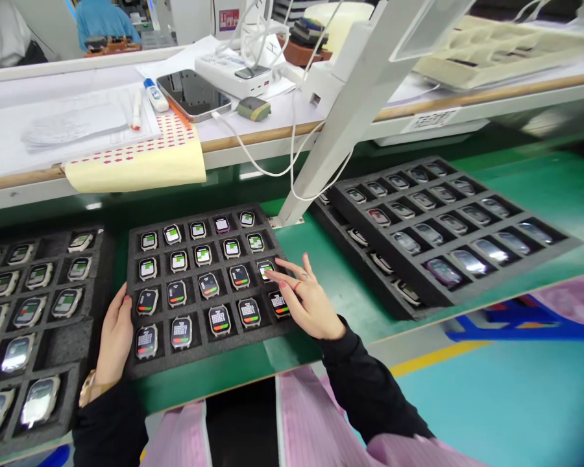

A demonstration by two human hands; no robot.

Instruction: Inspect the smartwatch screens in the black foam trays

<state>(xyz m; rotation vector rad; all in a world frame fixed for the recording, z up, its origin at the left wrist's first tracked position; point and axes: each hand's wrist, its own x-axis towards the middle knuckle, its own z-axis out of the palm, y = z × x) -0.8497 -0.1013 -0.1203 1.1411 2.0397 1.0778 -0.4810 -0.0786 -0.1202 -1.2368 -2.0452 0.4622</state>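
Note:
A dark grey foam tray (199, 351) lies in front of me, with several smartwatches in its square pockets. My left hand (117, 334) grips the tray's left edge, its fingers against the side. Over the right side of the tray, my right hand (307, 297) is open with fingers spread. One extended fingertip is at the lit screen of a smartwatch (265, 268) in the right column; I cannot tell whether it touches. Upper-row watches, such as this smartwatch (203, 255), show green and white blocks. Lower ones, such as this smartwatch (219, 320), show text with red, orange or green marks.
Another foam tray (90, 331) of watches stands at left. Stacked foam trays (460, 295) sit at right on the green bench (530, 188). A white post (340, 117) and hanging cable (253, 162) rise behind. The shelf holds a phone (194, 94), papers and a power strip (233, 74).

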